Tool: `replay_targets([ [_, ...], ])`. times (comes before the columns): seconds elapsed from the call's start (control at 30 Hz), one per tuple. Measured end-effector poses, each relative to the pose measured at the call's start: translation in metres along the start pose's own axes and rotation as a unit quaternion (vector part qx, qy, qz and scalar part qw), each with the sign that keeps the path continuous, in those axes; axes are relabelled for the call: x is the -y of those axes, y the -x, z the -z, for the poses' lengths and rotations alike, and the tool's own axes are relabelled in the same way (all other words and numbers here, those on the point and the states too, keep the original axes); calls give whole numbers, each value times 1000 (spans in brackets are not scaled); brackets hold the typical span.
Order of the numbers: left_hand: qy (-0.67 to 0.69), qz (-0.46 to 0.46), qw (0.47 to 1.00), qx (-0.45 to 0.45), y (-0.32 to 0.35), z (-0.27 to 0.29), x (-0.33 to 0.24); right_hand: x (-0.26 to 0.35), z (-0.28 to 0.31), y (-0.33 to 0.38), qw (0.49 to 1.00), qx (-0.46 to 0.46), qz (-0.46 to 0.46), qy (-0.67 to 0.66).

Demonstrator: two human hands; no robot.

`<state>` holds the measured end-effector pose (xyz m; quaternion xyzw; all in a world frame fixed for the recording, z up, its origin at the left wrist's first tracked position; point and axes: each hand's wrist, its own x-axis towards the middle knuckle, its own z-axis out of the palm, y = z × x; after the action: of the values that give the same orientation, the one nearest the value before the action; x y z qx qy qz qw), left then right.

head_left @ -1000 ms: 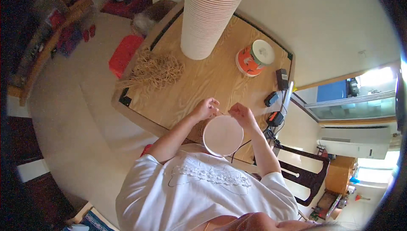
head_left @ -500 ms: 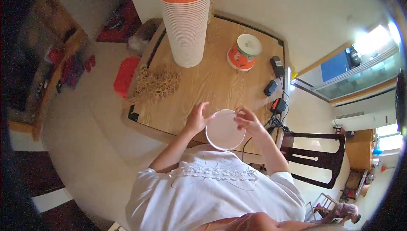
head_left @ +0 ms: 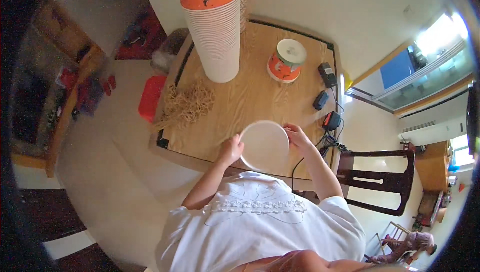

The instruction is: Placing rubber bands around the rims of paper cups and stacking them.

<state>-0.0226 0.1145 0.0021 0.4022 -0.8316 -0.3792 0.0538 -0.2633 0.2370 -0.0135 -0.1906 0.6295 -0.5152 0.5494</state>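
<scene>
Between my hands is a white paper bucket (head_left: 265, 147), its round end facing me and its sides hidden. My left hand (head_left: 231, 149) is closed on the left edge, and my right hand (head_left: 296, 136) grips the upper right edge. Beyond them rises a tall stack of nested paper buckets (head_left: 214, 42), white below with an orange printed one on top. To its right an orange printed bucket (head_left: 285, 61) stands on the wooden table with a pale round end up. A tangled bundle of tan twine (head_left: 187, 103) lies at the table's left side.
Black adapters (head_left: 327, 74) and a charger (head_left: 331, 121) with cables lie along the table's (head_left: 240, 99) right edge. A dark wooden chair (head_left: 375, 179) stands to the right. Something red (head_left: 151, 98) is left of the table. Another person (head_left: 412, 244) is far off at lower right.
The bucket appears larger and has risen slightly in view. My left hand has closed onto its left edge, and my right hand has shifted to its right edge.
</scene>
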Motion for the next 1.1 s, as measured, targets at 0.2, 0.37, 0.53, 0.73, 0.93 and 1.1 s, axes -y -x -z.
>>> replay_targets([
  [0.2,124,-15,990,-64,-18,25,8,11,-5,1,992,75,-56,-88],
  [0.37,77,-195,974,-82,-3,47,-34,25,6,-18,995,-18,98,-7],
  [0.53,46,-216,971,-95,-4,51,-43,92,-2,-7,887,-63,261,376],
  [0.73,10,-259,961,-94,-31,52,-49,132,12,-9,895,73,234,373],
  [0.93,130,-215,967,-35,-81,17,-31,174,22,-6,931,-23,188,312],
  [1.1,27,-261,956,-131,-118,12,-48,226,50,-15,725,-252,434,472],
])
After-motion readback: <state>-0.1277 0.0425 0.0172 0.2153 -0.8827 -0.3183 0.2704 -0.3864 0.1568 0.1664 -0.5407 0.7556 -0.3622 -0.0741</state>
